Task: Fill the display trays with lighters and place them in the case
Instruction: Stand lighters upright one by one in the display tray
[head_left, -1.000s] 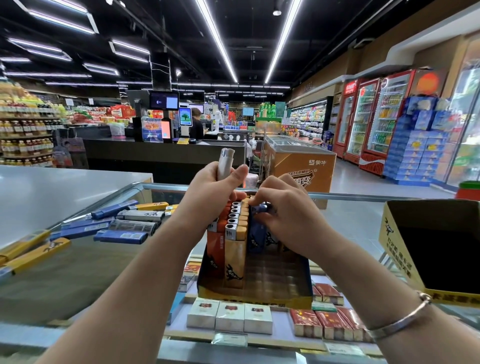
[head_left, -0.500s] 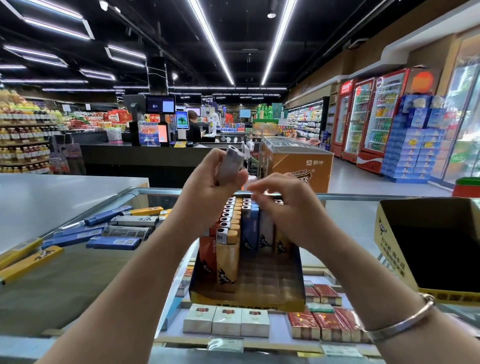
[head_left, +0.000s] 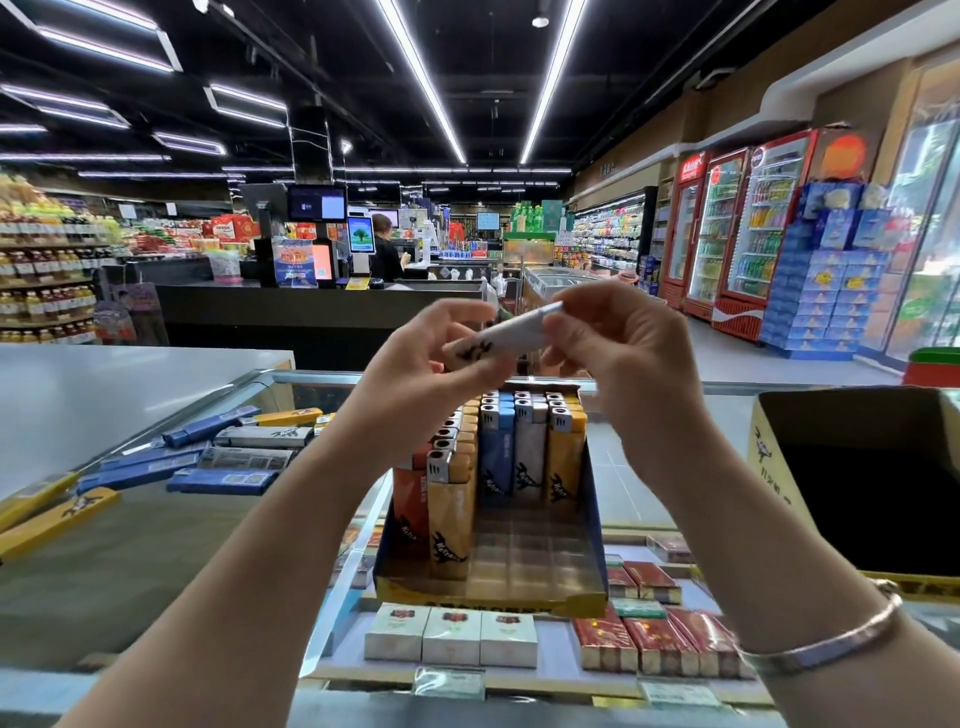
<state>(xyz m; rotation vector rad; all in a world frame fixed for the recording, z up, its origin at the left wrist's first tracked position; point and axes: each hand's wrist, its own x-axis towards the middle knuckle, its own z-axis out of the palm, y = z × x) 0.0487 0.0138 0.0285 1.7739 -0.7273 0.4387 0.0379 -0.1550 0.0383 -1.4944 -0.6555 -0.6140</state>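
Progress was judged partial. One white lighter (head_left: 501, 338) was held tilted between the left hand (head_left: 426, 364) and the right hand (head_left: 618, 353), both closed on it, above the display tray (head_left: 488, 592). The tray stood on the glass desk (head_left: 104, 561), not yet placed in the case. Its left columns were filled to the front with orange and yellow lighters (head_left: 447, 499); the right columns held blue, white and yellow ones at the back only, and the front slots (head_left: 535, 551) were seen empty. More loose lighters (head_left: 223, 480) lay on the desk to the left, well apart from the tray. An open cardboard box (head_left: 779, 457) stood at the right; its contents could not be told. Cigarette packs (head_left: 452, 636) were shelved in the case below the glass. Filling of the remaining slots and placement in the case were judged outstanding.
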